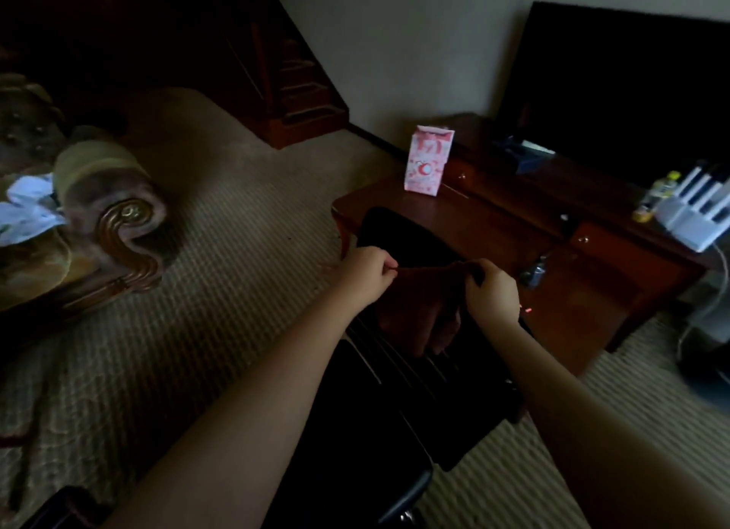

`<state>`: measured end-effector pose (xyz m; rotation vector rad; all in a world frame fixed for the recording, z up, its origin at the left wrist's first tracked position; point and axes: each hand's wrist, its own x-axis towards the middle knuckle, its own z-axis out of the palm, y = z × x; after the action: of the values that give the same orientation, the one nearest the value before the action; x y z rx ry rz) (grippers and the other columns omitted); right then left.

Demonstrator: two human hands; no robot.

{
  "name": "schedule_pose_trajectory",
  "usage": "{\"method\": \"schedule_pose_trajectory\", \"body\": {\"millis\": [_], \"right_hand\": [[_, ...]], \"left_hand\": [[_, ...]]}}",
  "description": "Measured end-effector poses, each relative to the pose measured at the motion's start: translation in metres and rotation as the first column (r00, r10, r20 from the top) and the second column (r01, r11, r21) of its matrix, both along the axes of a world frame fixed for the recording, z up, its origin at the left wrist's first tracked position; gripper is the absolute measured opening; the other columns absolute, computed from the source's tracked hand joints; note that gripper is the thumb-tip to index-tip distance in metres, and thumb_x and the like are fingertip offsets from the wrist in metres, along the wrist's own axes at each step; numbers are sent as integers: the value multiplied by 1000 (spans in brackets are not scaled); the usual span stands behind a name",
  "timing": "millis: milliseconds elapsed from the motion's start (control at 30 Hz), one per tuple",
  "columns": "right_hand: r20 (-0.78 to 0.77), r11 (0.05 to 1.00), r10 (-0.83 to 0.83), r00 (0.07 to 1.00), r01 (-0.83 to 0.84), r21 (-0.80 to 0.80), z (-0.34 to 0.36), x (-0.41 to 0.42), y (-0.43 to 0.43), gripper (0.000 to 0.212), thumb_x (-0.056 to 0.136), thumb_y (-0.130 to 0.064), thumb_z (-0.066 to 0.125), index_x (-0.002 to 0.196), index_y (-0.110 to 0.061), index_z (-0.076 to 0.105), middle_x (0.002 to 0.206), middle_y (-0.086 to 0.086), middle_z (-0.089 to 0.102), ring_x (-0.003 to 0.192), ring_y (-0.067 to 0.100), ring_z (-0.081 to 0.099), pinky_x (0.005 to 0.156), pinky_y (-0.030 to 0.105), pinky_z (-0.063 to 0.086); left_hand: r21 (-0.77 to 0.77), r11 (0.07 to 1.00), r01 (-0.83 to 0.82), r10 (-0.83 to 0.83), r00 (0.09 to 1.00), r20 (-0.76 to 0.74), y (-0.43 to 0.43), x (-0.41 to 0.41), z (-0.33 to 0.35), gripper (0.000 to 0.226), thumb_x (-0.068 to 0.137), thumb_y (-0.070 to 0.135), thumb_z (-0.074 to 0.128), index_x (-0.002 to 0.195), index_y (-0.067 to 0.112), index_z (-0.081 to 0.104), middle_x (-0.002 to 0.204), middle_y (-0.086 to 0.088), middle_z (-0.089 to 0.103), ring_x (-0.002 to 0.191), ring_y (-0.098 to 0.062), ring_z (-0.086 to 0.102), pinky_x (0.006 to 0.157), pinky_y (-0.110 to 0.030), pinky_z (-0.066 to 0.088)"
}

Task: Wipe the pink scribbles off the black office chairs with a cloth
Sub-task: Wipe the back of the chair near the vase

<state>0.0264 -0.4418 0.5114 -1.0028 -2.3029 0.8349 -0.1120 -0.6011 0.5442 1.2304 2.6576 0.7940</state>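
Note:
A dark reddish-brown cloth (424, 311) hangs stretched between my two hands, just above the back of a black office chair (395, 410). My left hand (365, 271) pinches the cloth's left top corner. On the other side, my right hand (493, 291) is closed on the right top corner. The chair's ribbed back and seat lie below and towards me, very dark. No pink scribbles can be made out on the chair in this dim light.
A dark wooden desk (553, 252) stands right behind the chair, with a pink paper bag (428, 159), a black TV screen (616, 90), a bottle (655, 196) and a white rack (699, 212). An upholstered armchair (91, 220) sits at left on beige carpet (221, 252).

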Motion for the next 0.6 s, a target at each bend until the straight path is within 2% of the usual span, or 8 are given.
{"method": "schedule_pose_trajectory", "body": {"millis": [67, 167, 267, 367, 433, 533, 600], "right_hand": [[58, 999, -42, 997, 41, 24, -10, 3, 12, 26, 92, -10, 49, 114, -9, 63, 100, 12, 67, 79, 29, 63, 66, 42, 56], [130, 996, -71, 989, 63, 67, -33, 3, 31, 27, 88, -4, 52, 112, -2, 64, 118, 16, 62, 108, 34, 56, 91, 46, 49], [133, 997, -73, 988, 70, 21, -54, -1, 42, 21, 87, -2, 54, 105, -4, 65, 110, 13, 64, 99, 31, 59, 90, 47, 49], [86, 990, -83, 993, 72, 120, -74, -8, 55, 20, 83, -2, 60, 101, -7, 67, 110, 8, 66, 103, 29, 59, 103, 48, 37], [82, 990, -48, 996, 36, 138, -78, -21, 70, 21, 81, -2, 61, 100, -9, 68, 110, 7, 66, 105, 29, 59, 105, 46, 33], [90, 986, 78, 993, -90, 143, -79, -48, 87, 22, 79, -3, 60, 97, -13, 68, 107, 3, 67, 102, 27, 60, 100, 44, 40], [83, 974, 156, 984, -167, 151, -76, -67, 92, 21, 80, -6, 60, 97, -14, 70, 106, 2, 68, 101, 26, 62, 96, 44, 45]], "left_hand": [[2, 996, 92, -92, 995, 30, 13, 1, -3, 32, 90, 21, 63, 120, 12, 65, 120, -4, 63, 110, -19, 59, 94, -29, 47], [-27, 980, 197, -196, 979, 53, 32, -3, -13, 43, 93, 21, 60, 133, 10, 54, 135, -4, 52, 120, -20, 51, 100, -27, 40], [-103, 960, 261, -251, 963, 99, 55, -16, -28, 53, 94, 22, 58, 143, 13, 42, 147, -3, 38, 130, -20, 43, 107, -32, 37], [-176, 946, 273, -256, 960, 115, 82, -35, -42, 61, 95, 22, 56, 149, 17, 29, 156, 0, 24, 138, -19, 32, 110, -30, 32], [-225, 932, 283, -268, 959, 95, 102, -47, -49, 65, 96, 21, 54, 152, 20, 20, 159, 3, 16, 142, -18, 25, 112, -31, 31], [-324, 906, 271, -280, 960, 20, 131, -64, -57, 69, 96, 19, 52, 153, 24, 12, 160, 5, 11, 146, -16, 13, 111, -37, 33], [-359, 907, 220, -252, 967, -44, 145, -76, -57, 67, 97, 16, 50, 153, 22, 14, 160, 4, 12, 147, -15, 7, 112, -39, 32]]}}
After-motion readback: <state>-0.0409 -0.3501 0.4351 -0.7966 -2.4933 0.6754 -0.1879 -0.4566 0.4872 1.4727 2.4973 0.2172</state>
